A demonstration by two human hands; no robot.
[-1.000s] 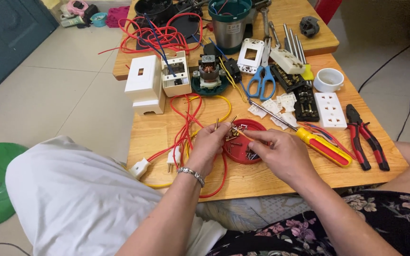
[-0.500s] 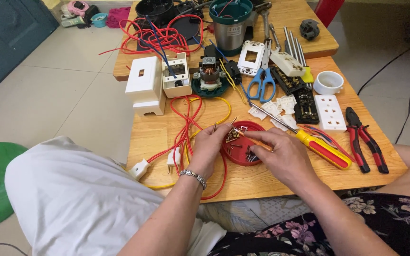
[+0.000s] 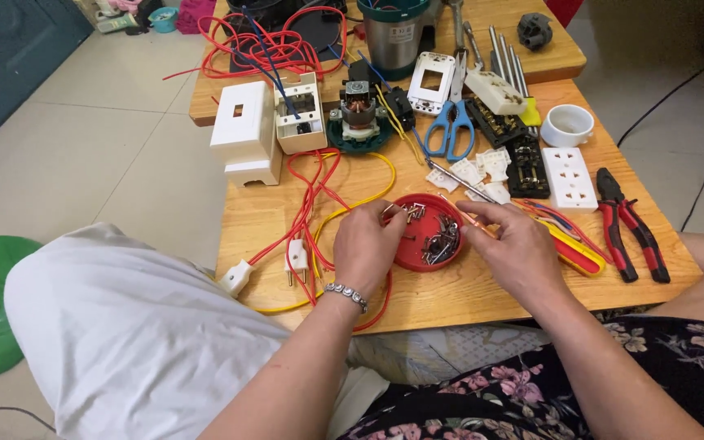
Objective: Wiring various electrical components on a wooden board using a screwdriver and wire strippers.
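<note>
Near the table's [image 3: 466, 297] front left corner lie two white plugs [image 3: 266, 267] on red wires [image 3: 313, 189] that run back toward a white switch box [image 3: 244, 143] by the left edge. The left hand [image 3: 366, 250] rests at the left rim of a round red lid [image 3: 425, 232] lying near the middle of the front edge, with its fingers curled and its fingertips [image 3: 391, 217] pinched over small metal screws [image 3: 414, 213] inside the lid; whether a screw is actually gripped cannot be told. More screws and metal bits sit in a heap [image 3: 442, 241] at the lid's right side. The right hand [image 3: 515, 248] lies just right of the lid, thumb and forefinger closed on a thin copper-coloured wire end [image 3: 468, 217] that points over the rim. A yellow and red screwdriver [image 3: 572, 247] lies partly under that hand. Behind it are blue scissors [image 3: 451, 130] and a white socket plate [image 3: 569, 178], and red pliers [image 3: 631, 228] lie toward the right edge.
</note>
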